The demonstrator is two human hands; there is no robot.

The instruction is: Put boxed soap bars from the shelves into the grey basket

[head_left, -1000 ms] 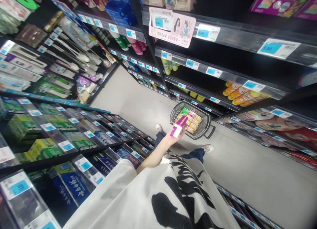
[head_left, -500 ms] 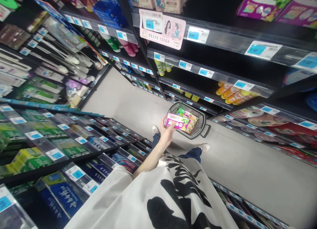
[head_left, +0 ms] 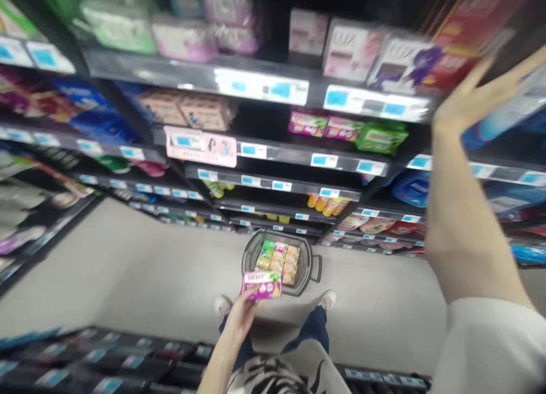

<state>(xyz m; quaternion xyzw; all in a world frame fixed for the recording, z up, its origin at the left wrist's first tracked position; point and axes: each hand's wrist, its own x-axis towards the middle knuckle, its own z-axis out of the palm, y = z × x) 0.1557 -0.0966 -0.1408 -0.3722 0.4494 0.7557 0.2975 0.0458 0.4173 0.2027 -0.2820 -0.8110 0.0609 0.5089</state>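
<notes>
My left hand [head_left: 243, 311] is closed on the near edge of a purple-and-white soap box [head_left: 262, 285] with a green leaf print. It holds the box over the near rim of a grey shopping basket [head_left: 306, 263] on the floor. Several small soap packs [head_left: 277, 257] in green, pink and orange lie in the basket. At the upper right my right hand [head_left: 482, 92] is raised to shelf height, fingers stretched out and apart, somewhat blurred. Red boxes [head_left: 458, 38] are beside it, and a blue-and-white package [head_left: 507, 112] shows below its fingers.
Shelves with price tags [head_left: 273, 90] run across in front, holding LUX boxes [head_left: 354, 50], purple soap boxes [head_left: 307, 123], a green pack [head_left: 381, 137] and orange bottles [head_left: 328, 204]. Another shelf row [head_left: 98, 360] stands close behind my legs. Grey floor [head_left: 140, 257] lies between.
My view has swung toward the front shelves. The right arm has come into view, raised to the upper right shelf. My left hand still holds the soap box, now at the basket's near side.
</notes>
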